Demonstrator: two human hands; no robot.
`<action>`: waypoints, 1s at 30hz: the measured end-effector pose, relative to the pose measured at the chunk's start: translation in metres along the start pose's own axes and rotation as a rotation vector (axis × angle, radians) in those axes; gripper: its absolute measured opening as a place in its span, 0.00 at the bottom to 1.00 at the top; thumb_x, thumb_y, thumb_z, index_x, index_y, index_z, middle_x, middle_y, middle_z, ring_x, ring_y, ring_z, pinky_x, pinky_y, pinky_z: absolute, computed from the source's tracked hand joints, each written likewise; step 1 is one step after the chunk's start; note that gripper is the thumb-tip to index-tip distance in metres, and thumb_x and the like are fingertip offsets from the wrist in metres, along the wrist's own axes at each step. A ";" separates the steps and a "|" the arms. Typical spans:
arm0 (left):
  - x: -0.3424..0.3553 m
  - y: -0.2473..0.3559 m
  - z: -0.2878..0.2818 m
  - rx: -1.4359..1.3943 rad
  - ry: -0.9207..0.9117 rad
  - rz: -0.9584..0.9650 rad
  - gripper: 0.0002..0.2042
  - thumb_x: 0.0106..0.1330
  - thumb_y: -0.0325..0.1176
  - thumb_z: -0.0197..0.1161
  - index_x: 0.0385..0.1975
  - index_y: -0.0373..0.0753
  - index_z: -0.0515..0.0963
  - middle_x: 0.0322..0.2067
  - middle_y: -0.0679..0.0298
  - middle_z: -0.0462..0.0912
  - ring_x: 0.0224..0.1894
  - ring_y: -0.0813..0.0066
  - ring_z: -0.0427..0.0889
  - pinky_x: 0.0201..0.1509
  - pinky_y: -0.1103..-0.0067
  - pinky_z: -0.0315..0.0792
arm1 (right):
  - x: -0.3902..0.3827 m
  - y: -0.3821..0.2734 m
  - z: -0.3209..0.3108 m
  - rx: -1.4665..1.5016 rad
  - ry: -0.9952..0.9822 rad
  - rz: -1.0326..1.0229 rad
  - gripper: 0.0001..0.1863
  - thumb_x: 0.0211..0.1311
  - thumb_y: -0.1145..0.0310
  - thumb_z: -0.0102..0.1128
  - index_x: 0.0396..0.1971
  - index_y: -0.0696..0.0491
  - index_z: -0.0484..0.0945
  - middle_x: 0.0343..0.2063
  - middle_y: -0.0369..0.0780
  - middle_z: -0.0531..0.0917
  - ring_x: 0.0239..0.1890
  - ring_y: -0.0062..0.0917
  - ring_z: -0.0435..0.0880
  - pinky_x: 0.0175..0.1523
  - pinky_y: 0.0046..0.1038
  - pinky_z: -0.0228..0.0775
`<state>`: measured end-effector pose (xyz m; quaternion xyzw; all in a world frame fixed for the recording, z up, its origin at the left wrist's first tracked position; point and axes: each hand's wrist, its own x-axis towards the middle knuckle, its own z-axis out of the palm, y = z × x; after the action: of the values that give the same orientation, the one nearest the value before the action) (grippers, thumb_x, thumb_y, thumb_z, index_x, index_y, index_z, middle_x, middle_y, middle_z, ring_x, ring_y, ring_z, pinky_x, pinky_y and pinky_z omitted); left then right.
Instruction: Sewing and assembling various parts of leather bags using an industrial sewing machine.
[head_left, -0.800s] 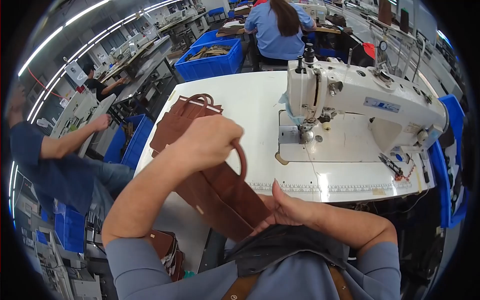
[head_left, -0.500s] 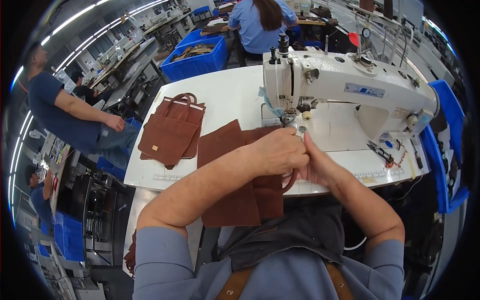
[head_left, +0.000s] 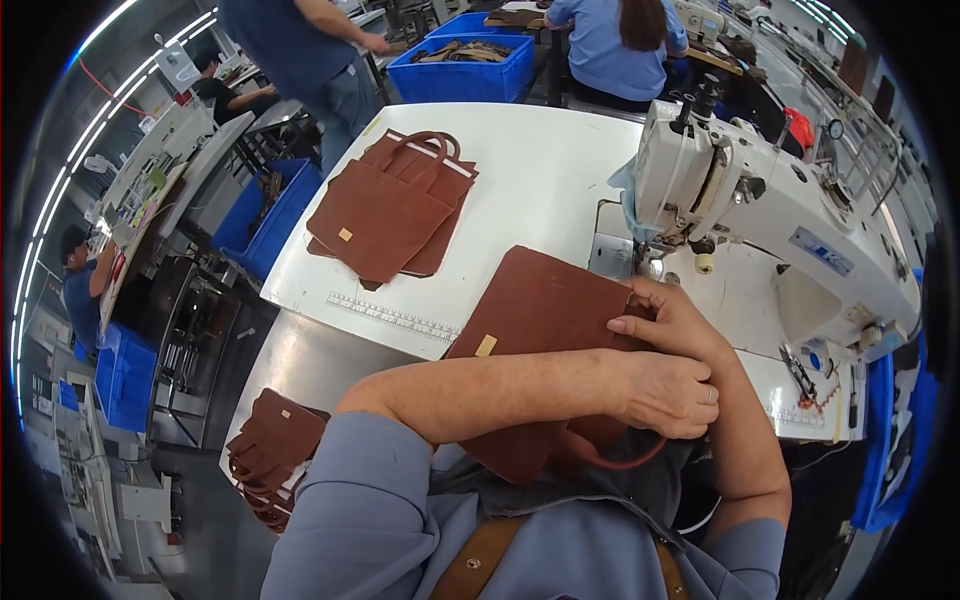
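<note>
A brown leather bag panel [head_left: 555, 305] with a small gold plate lies partly on the machine table and partly over my lap. My right hand [head_left: 672, 318] pinches its upper right edge between thumb and fingers, just in front of the sewing machine's needle area [head_left: 650, 262]. Across the panel reaches my left forearm. My left hand [head_left: 668, 393] is curled closed below the right one; what its fingers hold is hidden. Under it a brown handle [head_left: 625, 462] loops out toward me, and more brown leather is partly covered by the arm.
A stack of brown bag panels with handles [head_left: 385, 215] lies on the white table [head_left: 540, 150]. Another brown pile [head_left: 275, 440] is at lower left. Snips [head_left: 797, 372] rest right of the machine. Blue bins [head_left: 465, 75] and co-workers [head_left: 620, 45] are beyond.
The view has turned left. The leather has come away from the needle and now shows a panel with a gold plate. My left hand has dropped back toward me; the right grips the panel's edge.
</note>
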<state>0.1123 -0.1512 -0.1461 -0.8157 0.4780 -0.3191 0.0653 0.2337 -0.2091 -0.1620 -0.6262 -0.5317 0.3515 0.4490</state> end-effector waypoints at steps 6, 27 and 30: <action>-0.046 -0.032 -0.064 -0.291 0.037 -0.587 0.21 0.53 0.43 0.71 0.46 0.43 0.79 0.41 0.64 0.79 0.48 0.65 0.79 0.55 0.68 0.70 | -0.002 -0.008 -0.001 -0.268 0.177 -0.484 0.19 0.64 0.68 0.70 0.52 0.56 0.79 0.28 0.33 0.82 0.32 0.13 0.76 0.40 0.23 0.71; -0.035 0.045 -0.157 0.300 -0.327 -0.526 0.08 0.57 0.34 0.69 0.24 0.40 0.78 0.31 0.62 0.80 0.34 0.73 0.80 0.40 0.75 0.70 | -0.031 -0.062 0.004 -0.479 0.108 -0.465 0.11 0.58 0.76 0.67 0.39 0.53 0.75 0.29 0.40 0.84 0.32 0.40 0.85 0.38 0.35 0.77; -0.026 0.034 -0.174 -0.114 -0.354 -0.704 0.08 0.58 0.33 0.70 0.33 0.37 0.80 0.41 0.60 0.81 0.43 0.68 0.81 0.50 0.71 0.71 | -0.041 -0.072 0.005 -0.571 0.117 -0.476 0.10 0.58 0.73 0.67 0.37 0.53 0.75 0.28 0.40 0.84 0.31 0.40 0.85 0.37 0.35 0.77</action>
<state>-0.0228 -0.1133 -0.0352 -0.9745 0.1673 -0.1493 -0.0120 0.1961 -0.2464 -0.0978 -0.6041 -0.7124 0.0388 0.3551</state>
